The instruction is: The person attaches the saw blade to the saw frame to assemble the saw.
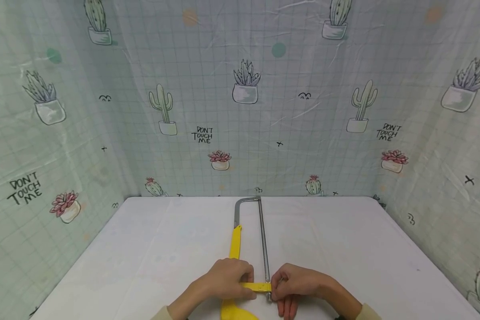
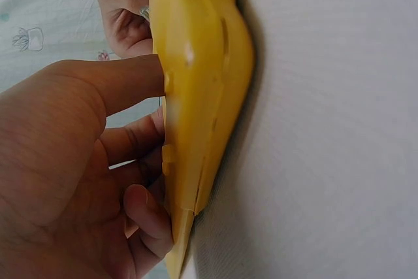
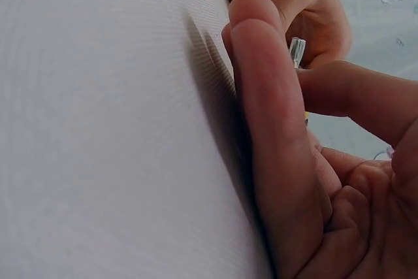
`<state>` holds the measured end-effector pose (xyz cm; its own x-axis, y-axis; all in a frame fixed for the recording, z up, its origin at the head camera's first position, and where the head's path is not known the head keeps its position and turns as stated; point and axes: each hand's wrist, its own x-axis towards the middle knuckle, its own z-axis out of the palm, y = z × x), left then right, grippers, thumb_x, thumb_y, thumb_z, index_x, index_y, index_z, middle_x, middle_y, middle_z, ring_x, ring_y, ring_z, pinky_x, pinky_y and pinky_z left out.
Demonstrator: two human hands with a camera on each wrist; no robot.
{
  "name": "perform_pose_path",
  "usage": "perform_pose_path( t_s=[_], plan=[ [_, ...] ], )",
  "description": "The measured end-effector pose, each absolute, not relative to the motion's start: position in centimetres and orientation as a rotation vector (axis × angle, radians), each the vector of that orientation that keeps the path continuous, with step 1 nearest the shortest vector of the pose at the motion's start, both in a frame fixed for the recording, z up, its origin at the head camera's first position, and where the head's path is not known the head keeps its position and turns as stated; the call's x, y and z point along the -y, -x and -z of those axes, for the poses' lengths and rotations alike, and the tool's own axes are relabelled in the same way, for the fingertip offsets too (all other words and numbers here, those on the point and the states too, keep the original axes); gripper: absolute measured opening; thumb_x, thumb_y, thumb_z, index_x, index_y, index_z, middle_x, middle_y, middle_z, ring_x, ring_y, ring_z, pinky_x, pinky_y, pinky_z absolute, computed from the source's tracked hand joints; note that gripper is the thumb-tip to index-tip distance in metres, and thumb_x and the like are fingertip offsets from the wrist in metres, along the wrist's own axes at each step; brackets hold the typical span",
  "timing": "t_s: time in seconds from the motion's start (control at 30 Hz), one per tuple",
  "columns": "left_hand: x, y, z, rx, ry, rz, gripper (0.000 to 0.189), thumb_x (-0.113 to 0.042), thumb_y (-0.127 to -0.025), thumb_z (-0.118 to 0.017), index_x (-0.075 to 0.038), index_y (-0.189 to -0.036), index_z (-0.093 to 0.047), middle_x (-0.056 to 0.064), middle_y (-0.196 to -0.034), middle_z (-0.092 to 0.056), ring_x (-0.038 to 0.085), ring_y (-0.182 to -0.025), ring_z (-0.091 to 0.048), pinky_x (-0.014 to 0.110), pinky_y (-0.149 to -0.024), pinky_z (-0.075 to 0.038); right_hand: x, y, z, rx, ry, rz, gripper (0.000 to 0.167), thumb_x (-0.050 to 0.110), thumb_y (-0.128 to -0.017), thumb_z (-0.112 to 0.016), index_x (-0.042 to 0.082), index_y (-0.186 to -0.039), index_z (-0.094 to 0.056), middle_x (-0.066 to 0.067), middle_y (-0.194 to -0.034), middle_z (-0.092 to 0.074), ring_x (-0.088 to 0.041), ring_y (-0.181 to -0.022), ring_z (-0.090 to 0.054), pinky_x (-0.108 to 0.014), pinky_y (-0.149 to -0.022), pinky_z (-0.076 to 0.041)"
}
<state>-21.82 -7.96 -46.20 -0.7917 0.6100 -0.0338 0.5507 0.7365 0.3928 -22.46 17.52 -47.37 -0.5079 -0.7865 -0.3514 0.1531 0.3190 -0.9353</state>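
A hacksaw [image 1: 234, 242] with a yellow and grey frame lies on the white table, its grey bow at the far end. Its thin blade [image 1: 263, 240] runs along the right side towards me. My left hand [image 1: 229, 279] grips the yellow frame near the handle [image 2: 202, 63], thumb and fingers at its upper side in the left wrist view. At the near end of the blade, thumb and index finger of my right hand [image 1: 298, 284] pinch the small metal wing nut [image 3: 297, 51]. The other right fingers [image 3: 277, 115] extend low along the tabletop.
The white table [image 1: 344, 240] spreads out to both sides of the saw. A pale curtain [image 1: 280, 115] printed with potted cacti stands behind the table and along its left and right edges.
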Motion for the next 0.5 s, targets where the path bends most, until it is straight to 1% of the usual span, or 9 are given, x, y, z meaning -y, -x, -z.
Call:
perform_pose_path(
  t_s=[0.17, 0.23, 0.4, 0.5],
  plan=[
    [7.91, 21.94, 46.22, -2.773, -0.926, -0.557, 0.025, -0.045, -0.08, -0.082, -0.03, -0.08, -0.063, -0.018, -0.068, -0.053, 0.0, -0.063, -0.046, 0.021, -0.061, -0.038, -17.63, 22.53, 47.1, -1.676, 0.574, 1.316, 0.004, 0.009, -0.094, -0.064, 0.009, -0.095, -0.068, 0.003, -0.071, -0.075, -0.003, -0.059, -0.07, -0.019, -0.055, -0.055],
    [7.9, 21.95, 46.18, -2.773, -0.926, -0.559, 0.025, -0.045, -0.08, -0.083, -0.03, -0.08, -0.063, -0.018, -0.068, -0.053, 0.0, -0.063, -0.046, 0.021, -0.06, -0.038, -17.61, 22.51, 47.01, -1.68, 0.568, 1.31, 0.005, 0.012, -0.095, -0.065, 0.009, -0.096, -0.069, 0.003, -0.072, -0.075, -0.003, -0.059, -0.07, -0.019, -0.055, -0.055],
    [7.93, 21.9, 46.12, -2.773, -0.929, -0.562, 0.025, -0.045, -0.08, -0.082, -0.03, -0.08, -0.063, -0.018, -0.067, -0.053, 0.0, -0.062, -0.045, 0.021, -0.06, -0.038, -17.48, 22.45, 46.92, -1.708, 0.55, 1.297, 0.015, 0.022, -0.098, -0.067, 0.007, -0.096, -0.07, 0.003, -0.072, -0.075, -0.003, -0.057, -0.069, -0.019, -0.055, -0.055],
    [7.99, 21.84, 46.13, -2.774, -0.931, -0.56, 0.025, -0.045, -0.08, -0.082, -0.03, -0.079, -0.063, -0.018, -0.067, -0.052, -0.001, -0.063, -0.046, 0.021, -0.06, -0.038, -17.4, 22.45, 46.93, -1.71, 0.547, 1.297, 0.018, 0.023, -0.099, -0.066, 0.006, -0.098, -0.071, 0.002, -0.072, -0.075, -0.003, -0.056, -0.069, -0.019, -0.055, -0.055]
  ],
)
